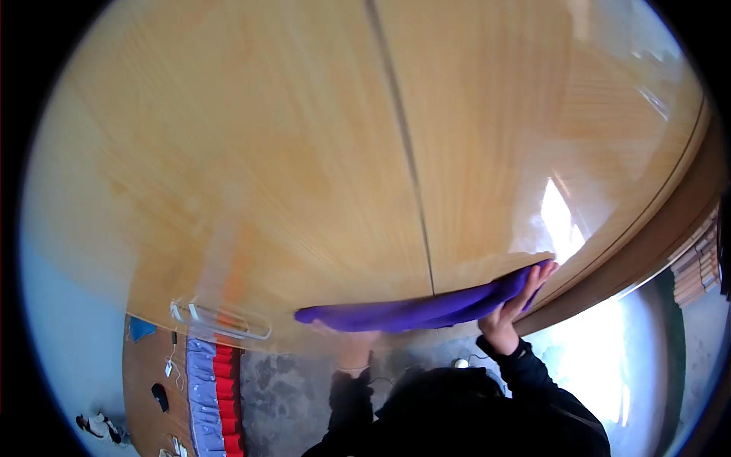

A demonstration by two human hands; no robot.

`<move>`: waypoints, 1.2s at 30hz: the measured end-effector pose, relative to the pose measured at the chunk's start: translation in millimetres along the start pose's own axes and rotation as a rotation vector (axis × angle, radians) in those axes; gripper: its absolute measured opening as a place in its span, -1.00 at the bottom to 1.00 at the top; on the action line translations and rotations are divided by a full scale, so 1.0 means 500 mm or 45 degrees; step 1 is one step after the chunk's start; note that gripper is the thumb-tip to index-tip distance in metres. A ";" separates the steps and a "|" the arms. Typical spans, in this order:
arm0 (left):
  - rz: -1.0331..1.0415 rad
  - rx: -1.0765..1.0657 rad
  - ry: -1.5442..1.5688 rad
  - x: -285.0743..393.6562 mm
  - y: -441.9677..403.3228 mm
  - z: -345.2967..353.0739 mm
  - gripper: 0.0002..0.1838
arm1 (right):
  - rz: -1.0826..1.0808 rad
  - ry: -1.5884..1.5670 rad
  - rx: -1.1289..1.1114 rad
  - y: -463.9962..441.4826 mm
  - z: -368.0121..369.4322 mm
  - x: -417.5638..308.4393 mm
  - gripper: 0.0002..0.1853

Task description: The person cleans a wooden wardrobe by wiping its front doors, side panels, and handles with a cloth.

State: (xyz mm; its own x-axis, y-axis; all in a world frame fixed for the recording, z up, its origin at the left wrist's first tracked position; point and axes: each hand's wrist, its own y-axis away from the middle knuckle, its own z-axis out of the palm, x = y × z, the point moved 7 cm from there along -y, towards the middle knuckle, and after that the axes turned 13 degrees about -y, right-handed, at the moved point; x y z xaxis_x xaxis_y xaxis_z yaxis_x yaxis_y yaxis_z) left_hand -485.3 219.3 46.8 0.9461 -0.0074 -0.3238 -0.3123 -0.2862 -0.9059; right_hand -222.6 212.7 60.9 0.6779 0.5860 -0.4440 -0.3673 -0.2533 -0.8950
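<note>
A folded purple cloth (403, 314) stretches sideways along the lower part of a glossy, light wooden panel (289, 167). My right hand (512, 308) holds the cloth's right end, fingers pointing up along it and thumb lower down. At the left part, my left hand (349, 340) is on the cloth from below; it is blurred and the cloth hides some of its fingers. A dark seam (407, 145) runs down the wood and meets the cloth between my two hands. Both forearms are in dark sleeves.
Lower left, a pale metal handle (228, 324) is on the wood. Beyond it are a brown surface (145, 381) with small items and a red and lilac ruffled fabric (213, 396). Grey floor (282, 404) shows below. A darker curved wooden edge (609, 278) borders the panel at right.
</note>
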 end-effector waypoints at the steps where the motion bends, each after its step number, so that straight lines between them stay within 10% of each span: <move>1: 0.013 -0.003 -0.001 -0.018 0.010 0.003 -0.35 | -0.001 0.000 -0.056 0.008 0.014 -0.019 -0.40; 11: 0.327 -0.112 0.203 -0.182 0.164 0.030 -0.47 | 0.383 -0.187 0.117 0.157 0.102 -0.159 -0.42; 19: 0.225 0.390 0.544 -0.203 0.163 -0.021 -0.77 | 0.782 -0.120 0.045 0.278 0.090 -0.276 -0.56; 26: -0.041 0.068 1.163 -0.224 0.107 -0.083 -0.86 | 1.293 -0.323 0.054 0.460 0.023 -0.360 -0.62; 36: -0.306 -0.342 1.535 -0.222 0.042 -0.190 -0.58 | 1.158 0.030 0.081 0.459 -0.181 -0.550 -0.72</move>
State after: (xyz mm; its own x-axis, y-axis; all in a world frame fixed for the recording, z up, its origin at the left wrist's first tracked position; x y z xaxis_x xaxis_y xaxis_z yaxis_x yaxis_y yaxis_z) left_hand -588.5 122.9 89.7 0.4979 -0.7562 0.4245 -0.2281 -0.5865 -0.7772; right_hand -435.7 -76.4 -26.0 0.1226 0.1650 -0.9786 -0.8004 -0.5665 -0.1958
